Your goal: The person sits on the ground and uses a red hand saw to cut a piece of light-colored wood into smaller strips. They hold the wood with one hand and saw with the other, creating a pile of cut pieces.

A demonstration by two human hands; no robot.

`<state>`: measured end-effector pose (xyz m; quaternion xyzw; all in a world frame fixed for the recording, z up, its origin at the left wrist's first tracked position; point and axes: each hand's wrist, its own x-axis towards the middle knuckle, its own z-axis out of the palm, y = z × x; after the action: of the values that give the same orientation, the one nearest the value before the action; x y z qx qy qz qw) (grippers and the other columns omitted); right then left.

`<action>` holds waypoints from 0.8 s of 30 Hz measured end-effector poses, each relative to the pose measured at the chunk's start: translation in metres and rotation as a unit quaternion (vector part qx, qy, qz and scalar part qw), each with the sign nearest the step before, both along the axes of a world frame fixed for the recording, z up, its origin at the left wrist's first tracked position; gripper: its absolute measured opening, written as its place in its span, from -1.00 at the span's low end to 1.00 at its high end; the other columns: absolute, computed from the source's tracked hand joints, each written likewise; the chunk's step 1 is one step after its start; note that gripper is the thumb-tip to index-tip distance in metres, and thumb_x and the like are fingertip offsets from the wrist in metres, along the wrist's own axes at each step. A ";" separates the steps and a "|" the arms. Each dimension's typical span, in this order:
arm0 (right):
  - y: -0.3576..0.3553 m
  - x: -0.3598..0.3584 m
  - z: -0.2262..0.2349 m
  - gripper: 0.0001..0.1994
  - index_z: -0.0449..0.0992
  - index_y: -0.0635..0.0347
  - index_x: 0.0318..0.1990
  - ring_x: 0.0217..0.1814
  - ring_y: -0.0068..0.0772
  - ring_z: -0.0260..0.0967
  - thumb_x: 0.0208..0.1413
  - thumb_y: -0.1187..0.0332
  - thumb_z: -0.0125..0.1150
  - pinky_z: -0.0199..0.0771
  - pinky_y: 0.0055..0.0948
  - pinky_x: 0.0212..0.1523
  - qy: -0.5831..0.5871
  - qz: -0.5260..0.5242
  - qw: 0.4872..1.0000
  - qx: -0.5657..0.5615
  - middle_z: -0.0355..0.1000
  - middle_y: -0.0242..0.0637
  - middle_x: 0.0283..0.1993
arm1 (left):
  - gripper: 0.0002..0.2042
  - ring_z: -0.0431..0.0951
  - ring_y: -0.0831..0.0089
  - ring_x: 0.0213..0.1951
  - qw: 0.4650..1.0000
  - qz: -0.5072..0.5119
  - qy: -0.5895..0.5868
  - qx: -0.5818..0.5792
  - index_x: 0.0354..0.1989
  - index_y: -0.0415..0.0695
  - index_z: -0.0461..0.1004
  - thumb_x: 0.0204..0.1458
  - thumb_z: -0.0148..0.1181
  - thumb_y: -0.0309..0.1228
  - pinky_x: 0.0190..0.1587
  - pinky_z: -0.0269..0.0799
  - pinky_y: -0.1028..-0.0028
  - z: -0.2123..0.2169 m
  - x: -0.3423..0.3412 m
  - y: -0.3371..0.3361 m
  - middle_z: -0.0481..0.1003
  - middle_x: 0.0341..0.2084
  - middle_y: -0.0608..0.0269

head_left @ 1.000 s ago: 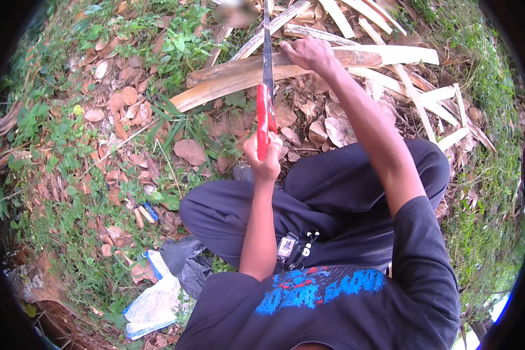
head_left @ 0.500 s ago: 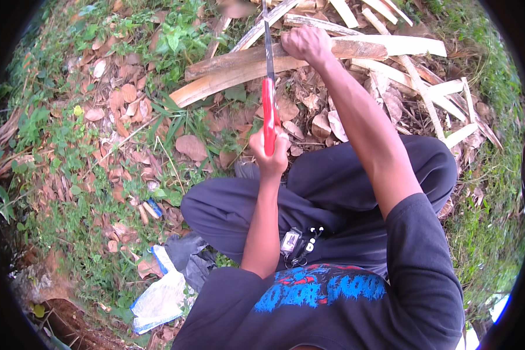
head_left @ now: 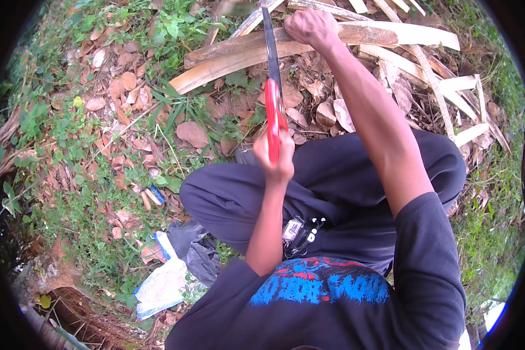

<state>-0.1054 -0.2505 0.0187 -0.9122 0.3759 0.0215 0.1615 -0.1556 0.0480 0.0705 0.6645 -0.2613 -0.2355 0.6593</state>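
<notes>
My left hand is closed around the red handle of a hand saw, held nearly upright in the view. Its thin dark blade reaches away from me and crosses a bark-covered length of wood. Beyond my knees, my right hand is clenched on that wood, just right of the blade. A pale curved wood strip lies along its near side. The blade's far end is cut off by the top edge of the view.
Several pale split wood strips lie scattered at the far right. Dry leaves and grass cover the ground. Left of my folded legs are a white-and-blue plastic bag, dark crumpled sheeting and a small blue object.
My left hand has drawn the saw back toward me across the wood. My right hand keeps its hold on the wood, and the whole view has shifted slightly.
</notes>
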 end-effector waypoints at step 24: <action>0.018 -0.001 0.009 -0.72 0.62 -0.04 -0.69 -0.60 -0.36 0.51 -0.07 0.19 0.07 0.39 -0.21 -0.60 -0.103 -0.031 0.994 -0.004 0.52 -0.29 -0.64 | -0.94 0.24 0.66 -0.69 0.997 -0.004 0.054 -0.054 -0.35 -0.24 0.35 0.14 -0.02 -0.53 -0.65 0.11 0.59 -0.004 0.033 -0.023 0.31 -0.67 0.36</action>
<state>-0.1061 -0.2324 0.0280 -0.8983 0.3855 -0.0791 0.1957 -0.1228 0.0247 0.0662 0.6136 -0.2404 -0.2589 0.7061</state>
